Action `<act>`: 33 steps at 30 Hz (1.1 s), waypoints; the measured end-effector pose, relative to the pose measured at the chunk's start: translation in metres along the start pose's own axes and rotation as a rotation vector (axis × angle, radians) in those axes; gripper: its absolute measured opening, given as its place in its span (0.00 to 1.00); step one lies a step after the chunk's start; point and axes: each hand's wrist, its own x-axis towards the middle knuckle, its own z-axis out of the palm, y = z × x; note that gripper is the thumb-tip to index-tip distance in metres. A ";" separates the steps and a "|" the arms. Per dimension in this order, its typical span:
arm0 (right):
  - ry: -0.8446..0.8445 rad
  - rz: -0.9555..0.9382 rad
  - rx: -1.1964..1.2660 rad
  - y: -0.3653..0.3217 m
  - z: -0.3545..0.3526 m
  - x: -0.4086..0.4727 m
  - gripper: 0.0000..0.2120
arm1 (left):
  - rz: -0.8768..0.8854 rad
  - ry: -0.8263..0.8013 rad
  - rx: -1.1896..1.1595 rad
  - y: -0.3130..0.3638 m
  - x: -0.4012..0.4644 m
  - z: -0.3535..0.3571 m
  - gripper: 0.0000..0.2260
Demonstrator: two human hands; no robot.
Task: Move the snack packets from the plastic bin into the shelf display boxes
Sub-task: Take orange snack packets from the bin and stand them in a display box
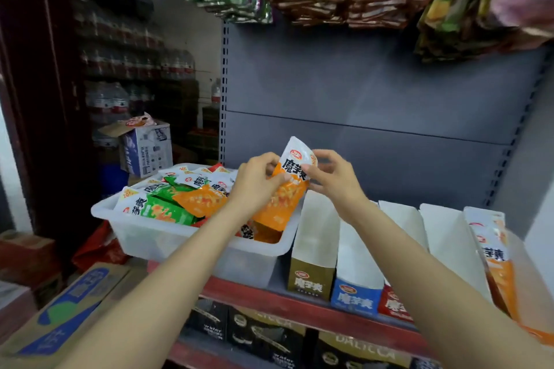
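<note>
Right now both hands hold one orange snack packet (286, 186) above the plastic bin (168, 234): the left hand (257, 180) pinches its left edge, the right hand (332, 177) its right (near the white top). Just right, display boxes (317, 237) stand on the shelf (299, 305), beside the bin.

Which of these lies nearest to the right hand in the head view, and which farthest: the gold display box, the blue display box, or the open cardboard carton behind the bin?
1. Gold display box, just below the right hand, next to the plastic bin.
2. Blue display box, lower and to the right of the gold one.
3. Cardboard carton, far left, beyond the bin.
</note>
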 end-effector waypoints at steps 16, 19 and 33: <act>0.380 -0.122 -0.085 -0.016 -0.253 -0.092 0.17 | 0.191 -0.394 -0.201 0.165 -0.037 0.196 0.11; 0.467 -0.162 -0.243 -0.008 -0.288 -0.094 0.18 | 0.228 -0.444 -0.109 0.165 -0.037 0.222 0.15; 0.135 0.044 -0.776 0.048 -0.314 -0.097 0.16 | 0.242 -0.707 0.386 0.171 -0.014 0.259 0.40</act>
